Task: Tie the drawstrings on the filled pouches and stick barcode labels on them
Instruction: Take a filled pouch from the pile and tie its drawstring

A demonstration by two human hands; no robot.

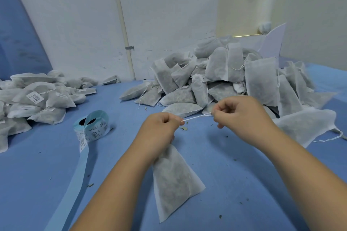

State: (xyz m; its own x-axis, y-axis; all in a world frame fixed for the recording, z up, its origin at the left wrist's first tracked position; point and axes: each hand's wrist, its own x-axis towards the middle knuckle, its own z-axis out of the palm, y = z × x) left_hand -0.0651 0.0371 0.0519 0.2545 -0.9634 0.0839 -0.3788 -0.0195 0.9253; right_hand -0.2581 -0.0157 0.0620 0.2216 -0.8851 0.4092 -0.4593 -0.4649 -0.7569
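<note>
White non-woven fabric, packed with something grey-green, makes up the pouch (pixel 174 180) we are working on. Our left hand (pixel 159 129) is clenched round its gathered neck. The pouch body lies below that grip on the blue table cover (pixel 234 193), pointing back towards us. Our right hand (pixel 238 116) pinches the white drawstring (pixel 197 117) between thumb and fingertips. The cord runs taut from one grip to the other, with the hands near each other but apart. We judge that the neck is drawn shut and the tie is under way, though we cannot tell whether a knot has formed. No label shows on this pouch.

Well to the left of the left grip lies a heap of finished pouches (pixel 37 99), several showing barcode stickers. Just beyond the right grip rises a taller heap of unlabelled pouches (pixel 225 80) with loose strings. We judge that a fair share is done and at least as much is left.

Near the left grip, on its outer side, the label roll (pixel 93 127) stands on edge. Its blue backing strip (pixel 75 184) trails towards us. One loose pouch (pixel 304 125) lies just right of the right grip.

Bare cover with a few leaf crumbs shows between the left grip and the roll, so that reach looks open. The tall heap crowds the far side of the right grip. A white wall stands behind both heaps, and no table edge shows.
</note>
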